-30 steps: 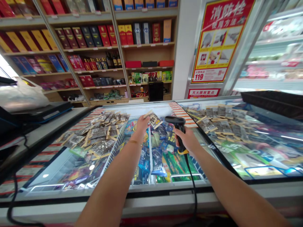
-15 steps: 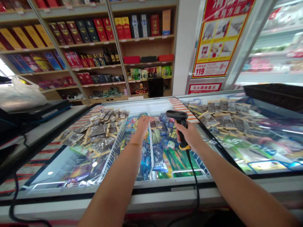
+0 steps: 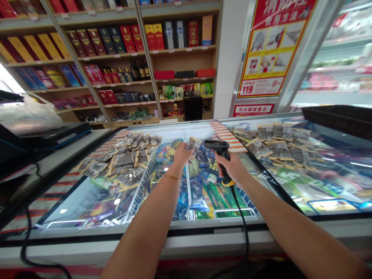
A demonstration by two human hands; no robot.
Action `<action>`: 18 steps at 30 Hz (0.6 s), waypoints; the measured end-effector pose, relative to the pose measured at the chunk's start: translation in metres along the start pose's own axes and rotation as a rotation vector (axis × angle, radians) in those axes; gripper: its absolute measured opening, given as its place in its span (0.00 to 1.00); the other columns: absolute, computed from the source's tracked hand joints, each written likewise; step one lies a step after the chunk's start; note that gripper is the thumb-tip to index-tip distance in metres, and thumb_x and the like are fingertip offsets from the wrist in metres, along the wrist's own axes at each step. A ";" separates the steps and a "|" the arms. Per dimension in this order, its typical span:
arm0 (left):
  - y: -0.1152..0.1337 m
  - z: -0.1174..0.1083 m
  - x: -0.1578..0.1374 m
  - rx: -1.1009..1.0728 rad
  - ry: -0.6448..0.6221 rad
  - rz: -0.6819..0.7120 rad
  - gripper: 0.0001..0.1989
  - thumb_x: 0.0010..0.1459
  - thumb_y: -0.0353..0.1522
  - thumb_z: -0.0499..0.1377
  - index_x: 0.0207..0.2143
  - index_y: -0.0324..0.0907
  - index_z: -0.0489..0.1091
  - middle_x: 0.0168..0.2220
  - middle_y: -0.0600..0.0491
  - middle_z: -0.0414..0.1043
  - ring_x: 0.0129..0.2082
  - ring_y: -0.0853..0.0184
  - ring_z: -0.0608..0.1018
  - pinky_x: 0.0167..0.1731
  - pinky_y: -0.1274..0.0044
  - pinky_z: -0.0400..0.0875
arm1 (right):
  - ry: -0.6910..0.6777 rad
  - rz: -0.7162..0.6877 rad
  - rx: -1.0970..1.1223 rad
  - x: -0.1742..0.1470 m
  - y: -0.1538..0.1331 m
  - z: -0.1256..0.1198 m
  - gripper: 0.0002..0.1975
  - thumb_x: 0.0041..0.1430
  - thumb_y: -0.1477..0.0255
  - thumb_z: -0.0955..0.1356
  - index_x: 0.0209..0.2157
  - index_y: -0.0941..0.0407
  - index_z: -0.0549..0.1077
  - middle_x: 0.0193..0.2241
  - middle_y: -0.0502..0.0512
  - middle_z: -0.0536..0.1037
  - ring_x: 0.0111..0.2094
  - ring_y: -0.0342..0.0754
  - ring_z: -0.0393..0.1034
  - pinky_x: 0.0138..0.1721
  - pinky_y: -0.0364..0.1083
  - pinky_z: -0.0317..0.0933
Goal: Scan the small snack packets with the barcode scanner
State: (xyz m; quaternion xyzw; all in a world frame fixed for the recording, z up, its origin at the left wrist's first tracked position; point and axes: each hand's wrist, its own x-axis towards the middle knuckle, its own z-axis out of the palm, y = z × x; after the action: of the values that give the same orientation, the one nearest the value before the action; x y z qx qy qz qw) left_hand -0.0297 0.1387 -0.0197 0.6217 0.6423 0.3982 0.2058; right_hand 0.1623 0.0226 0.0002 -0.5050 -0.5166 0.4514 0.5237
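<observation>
Two packet heaps [image 3: 124, 159] on glass of a freezer [image 3: 200, 241], left and right; shop shelves [image 3: 183, 60] behind. Left fingers [image 3: 182, 147] nearly closed, pinching one small packet [image 3: 194, 144] over the middle; right fingers [image 3: 223, 160] wrapped round scanner [image 3: 217, 145], cord [image 3: 244, 223] crossing front edge.

The left forearm [image 3: 151, 213] is stretched forward and angled inward; the left hand [image 3: 181, 157] is held in a pinch. The right forearm [image 3: 279, 209] is slanted in from the opposite side, and the right hand [image 3: 234, 167] is curled into a grip.
</observation>
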 end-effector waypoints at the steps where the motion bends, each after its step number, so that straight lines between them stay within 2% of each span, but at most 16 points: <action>1: -0.002 0.000 0.002 -0.145 0.035 -0.018 0.16 0.53 0.32 0.65 0.44 0.40 0.70 0.40 0.46 0.78 0.42 0.58 0.79 0.47 0.68 0.71 | -0.003 0.000 0.002 0.000 0.000 0.000 0.15 0.53 0.62 0.70 0.36 0.55 0.65 0.19 0.43 0.69 0.13 0.40 0.64 0.15 0.41 0.57; 4: -0.006 0.001 0.007 -0.579 0.092 -0.082 0.17 0.53 0.27 0.62 0.47 0.39 0.67 0.39 0.48 0.78 0.37 0.63 0.80 0.39 0.72 0.74 | -0.029 -0.006 0.006 -0.002 -0.001 0.001 0.15 0.53 0.62 0.70 0.36 0.55 0.65 0.19 0.43 0.69 0.13 0.40 0.63 0.15 0.40 0.57; 7: -0.013 0.002 0.010 -0.843 0.088 -0.101 0.18 0.49 0.26 0.64 0.43 0.40 0.68 0.38 0.49 0.78 0.36 0.65 0.80 0.37 0.73 0.76 | -0.065 -0.012 0.000 -0.005 -0.001 0.003 0.15 0.53 0.61 0.70 0.37 0.55 0.65 0.19 0.42 0.69 0.13 0.39 0.63 0.15 0.40 0.58; 11: -0.020 0.002 0.013 -0.975 0.127 -0.117 0.19 0.45 0.27 0.67 0.40 0.40 0.66 0.38 0.50 0.78 0.37 0.64 0.81 0.39 0.69 0.78 | -0.118 -0.042 -0.064 -0.006 0.000 0.004 0.15 0.55 0.60 0.69 0.36 0.55 0.65 0.20 0.42 0.68 0.13 0.39 0.64 0.16 0.41 0.60; 18: -0.021 0.002 0.015 -0.988 0.122 -0.121 0.20 0.44 0.26 0.68 0.40 0.40 0.66 0.38 0.50 0.78 0.38 0.63 0.81 0.41 0.66 0.79 | -0.146 -0.078 -0.132 -0.008 0.001 0.005 0.15 0.56 0.59 0.68 0.37 0.55 0.66 0.21 0.42 0.69 0.13 0.40 0.65 0.18 0.42 0.63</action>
State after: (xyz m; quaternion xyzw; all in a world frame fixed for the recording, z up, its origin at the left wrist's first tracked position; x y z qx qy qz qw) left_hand -0.0431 0.1554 -0.0337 0.3871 0.4229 0.6777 0.4605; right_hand 0.1569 0.0151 -0.0020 -0.4837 -0.6013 0.4312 0.4674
